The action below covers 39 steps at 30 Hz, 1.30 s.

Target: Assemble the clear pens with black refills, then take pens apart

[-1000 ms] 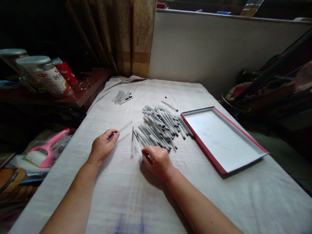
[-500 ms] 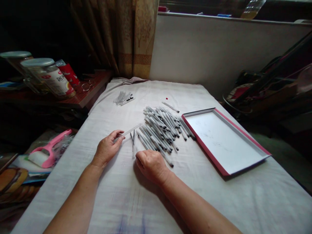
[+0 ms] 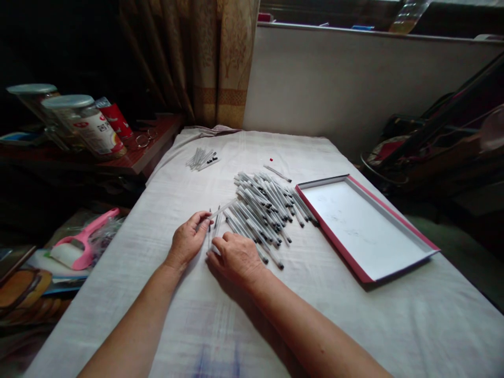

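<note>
Many slim, translucent, black-ended plastic pens (image 3: 260,210) lie heaped on the white-clothed bench (image 3: 354,320), probably finished; a few clear tubes with loose black caps (image 3: 200,158), beyond, seem outstanding. The left hand (image 3: 189,239) pinches a clear plastic stick (image 3: 223,208); the right hand (image 3: 236,257) curls, grip hidden. The clear jar's (image 3: 88,126) label characters are illegible.

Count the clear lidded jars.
2: a clear plastic jar with a white label stands on the dark reddish wooden table at left; another clear lidded jar partly behind it, farther left. Others may be hidden.
</note>
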Tool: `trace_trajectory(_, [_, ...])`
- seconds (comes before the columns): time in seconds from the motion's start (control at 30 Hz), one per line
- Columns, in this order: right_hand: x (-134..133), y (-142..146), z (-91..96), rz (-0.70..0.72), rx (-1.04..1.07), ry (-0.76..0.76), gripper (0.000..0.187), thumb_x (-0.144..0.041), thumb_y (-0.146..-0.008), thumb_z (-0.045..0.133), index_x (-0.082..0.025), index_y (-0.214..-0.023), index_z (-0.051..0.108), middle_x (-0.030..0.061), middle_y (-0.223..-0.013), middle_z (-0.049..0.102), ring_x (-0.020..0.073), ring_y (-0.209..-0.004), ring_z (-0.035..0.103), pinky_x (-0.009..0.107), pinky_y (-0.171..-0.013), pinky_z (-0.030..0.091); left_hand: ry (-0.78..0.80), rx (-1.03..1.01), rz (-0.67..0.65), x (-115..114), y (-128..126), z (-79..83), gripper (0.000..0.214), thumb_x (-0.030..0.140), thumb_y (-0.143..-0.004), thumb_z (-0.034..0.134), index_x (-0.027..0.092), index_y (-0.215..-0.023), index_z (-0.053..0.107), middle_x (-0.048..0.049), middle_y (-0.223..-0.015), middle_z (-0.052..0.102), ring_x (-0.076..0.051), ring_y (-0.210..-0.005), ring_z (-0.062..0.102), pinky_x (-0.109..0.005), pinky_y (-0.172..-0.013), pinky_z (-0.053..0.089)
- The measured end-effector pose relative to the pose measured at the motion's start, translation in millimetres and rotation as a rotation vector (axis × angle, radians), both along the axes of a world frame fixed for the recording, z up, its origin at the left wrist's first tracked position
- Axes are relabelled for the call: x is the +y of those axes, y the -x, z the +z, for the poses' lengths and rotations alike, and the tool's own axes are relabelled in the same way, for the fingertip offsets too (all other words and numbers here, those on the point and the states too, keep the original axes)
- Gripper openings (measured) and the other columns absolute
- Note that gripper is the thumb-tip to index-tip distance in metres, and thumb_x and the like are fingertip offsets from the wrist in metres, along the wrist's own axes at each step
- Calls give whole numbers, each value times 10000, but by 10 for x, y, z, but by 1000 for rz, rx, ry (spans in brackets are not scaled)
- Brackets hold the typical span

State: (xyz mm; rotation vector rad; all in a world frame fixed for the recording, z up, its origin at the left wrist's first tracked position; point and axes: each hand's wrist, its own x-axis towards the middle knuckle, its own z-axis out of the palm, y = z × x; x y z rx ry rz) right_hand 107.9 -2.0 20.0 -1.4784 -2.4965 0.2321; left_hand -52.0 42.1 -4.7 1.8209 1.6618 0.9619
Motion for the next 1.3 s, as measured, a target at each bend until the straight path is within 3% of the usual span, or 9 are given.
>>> trace_trajectory(0.27, [3,-13,15,9,-26,13,213,-350,-903,528,-218,-1033,632,81,-923,661,211,-827,627,284,-665,431,-14,-28,-41,30,-94,-36,312,392,-890,454,223,-1096,616,-38,-990,752,-193,-936,703,-301,-831,527])
trace_trajectory(0.47, [-15,-114,-13,-7,-3,-30,160,-294,-893,520,-213,-909,657,72,-874,658,189,-759,613,274,-640,408,-35,-29,-71,39,-89,-36,305,389,-887,463,218,-1079,627,-37,-968,746,-186,-891,702,-286,-809,535])
trace_trajectory(0.57, [-34,-268,-47,-46,124,-50,156,-307,-883,544,-213,-860,666,52,-828,657,175,-730,608,268,-655,415,-90,-18,-102,2,-74,-10,295,388,-887,485,212,-1064,640,-47,-1006,734,-190,-925,691,-298,-854,527])
trace_trajectory(0.7, [-21,-575,-75,-277,455,-131,145,-287,-886,535,-193,-876,645,32,-760,650,158,-666,600,265,-644,443,-173,48,-152,-59,-76,49,241,379,-878,532,221,-1001,665,-44,-992,728,-199,-953,669,-323,-900,514])
trace_trajectory(0.83, [36,-821,-73,-321,574,-294,304,-331,-872,564,-178,-1130,618,119,-1093,654,227,-936,629,340,-804,500,-195,48,-213,-118,-125,100,187,358,-859,582,223,-949,675,-35,-943,724,-190,-904,664,-323,-877,520])
trace_trajectory(0.9, [60,-870,-80,-233,508,-272,310,-321,-881,567,-183,-1150,638,125,-1134,659,246,-1013,621,357,-858,495,-154,-16,-236,-143,-156,117,179,362,-839,614,221,-931,676,-30,-919,721,-184,-876,665,-316,-856,525])
trace_trajectory(1.03, [60,-853,-116,-163,447,-174,201,-280,-926,527,-205,-951,711,64,-874,725,193,-808,668,292,-745,494,49,-342,-157,-167,-214,160,332,422,-739,723,203,-977,644,-21,-861,712,-178,-807,672,-290,-744,540])
trace_trajectory(1.17, [10,-764,-141,-133,477,-191,194,-283,-930,531,-206,-907,708,47,-810,737,169,-736,670,259,-698,467,239,-701,-60,-175,-299,186,457,482,-644,802,172,-950,665,-4,-716,681,-143,-657,634,-263,-651,522])
trace_trajectory(1.3, [-43,-665,-124,-59,444,-149,204,-300,-926,544,-207,-865,715,46,-766,726,164,-711,663,248,-673,449,271,-805,-106,-216,-396,192,442,552,-670,772,154,-847,696,-53,-851,696,-141,-701,618,-262,-650,522])
